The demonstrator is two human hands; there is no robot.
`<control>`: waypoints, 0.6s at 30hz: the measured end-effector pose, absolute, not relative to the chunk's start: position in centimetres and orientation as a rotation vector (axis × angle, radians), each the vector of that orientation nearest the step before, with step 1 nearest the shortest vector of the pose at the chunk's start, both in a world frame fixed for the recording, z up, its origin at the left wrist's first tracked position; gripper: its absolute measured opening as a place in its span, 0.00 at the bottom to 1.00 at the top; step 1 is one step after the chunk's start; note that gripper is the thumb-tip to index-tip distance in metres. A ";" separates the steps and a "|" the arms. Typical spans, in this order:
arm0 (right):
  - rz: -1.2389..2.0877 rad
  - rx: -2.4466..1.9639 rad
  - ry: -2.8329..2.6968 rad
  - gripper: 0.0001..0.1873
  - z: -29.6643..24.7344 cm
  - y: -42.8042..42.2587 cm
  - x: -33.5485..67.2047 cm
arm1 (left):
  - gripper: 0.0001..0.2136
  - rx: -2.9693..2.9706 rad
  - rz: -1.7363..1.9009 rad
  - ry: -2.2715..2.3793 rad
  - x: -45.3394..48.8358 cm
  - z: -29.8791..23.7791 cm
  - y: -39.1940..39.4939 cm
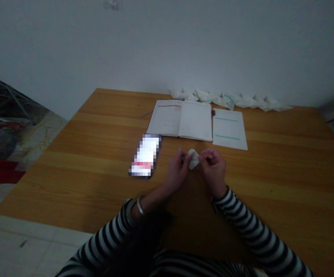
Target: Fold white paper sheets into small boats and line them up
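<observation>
Over the front middle of the table, a small piece of folded white paper [194,159] is between my two hands. My left hand [178,169] pinches its left side between thumb and fingers. At its right edge, my right hand [214,169] is also closed in a pinch, the fingertips against the paper. Part of the paper is hidden behind the fingers. Beyond my hands lies an open notebook [195,119] with a red line across its left page. A white sheet [229,129] with two green stripes lies to its right.
A phone [146,156] with a lit, blurred-out screen lies left of my hands. Along the wall, a row of several folded white paper pieces [250,101] stands on the wooden table [284,165]. A thin pen-like stick [146,114] pokes out left of the notebook.
</observation>
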State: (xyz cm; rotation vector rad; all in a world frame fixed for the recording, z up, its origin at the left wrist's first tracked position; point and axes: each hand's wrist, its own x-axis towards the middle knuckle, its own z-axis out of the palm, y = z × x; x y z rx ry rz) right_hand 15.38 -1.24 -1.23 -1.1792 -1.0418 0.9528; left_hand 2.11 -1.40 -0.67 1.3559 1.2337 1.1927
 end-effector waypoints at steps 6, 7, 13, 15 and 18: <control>1.306 -1.017 -1.239 0.23 -1.2 -0.8 16.5 | 0.16 1.243 1.116 1.049 2.0 -0.7 -1.3; 1.355 -1.006 -1.275 0.25 -1.1 -0.8 16.6 | 0.17 1.248 1.109 1.040 2.0 -0.6 -1.4; 1.374 -1.004 -1.319 0.28 -0.7 -1.2 16.8 | 0.19 1.163 1.050 0.932 2.1 -0.4 -1.9; 1.381 -0.984 -1.304 0.28 -0.7 -1.3 16.9 | 0.19 1.154 1.040 0.907 2.0 -0.4 -1.8; 1.424 -0.954 -1.310 0.29 -0.9 -1.3 17.1 | 0.19 1.139 1.055 0.887 1.8 -0.4 -1.6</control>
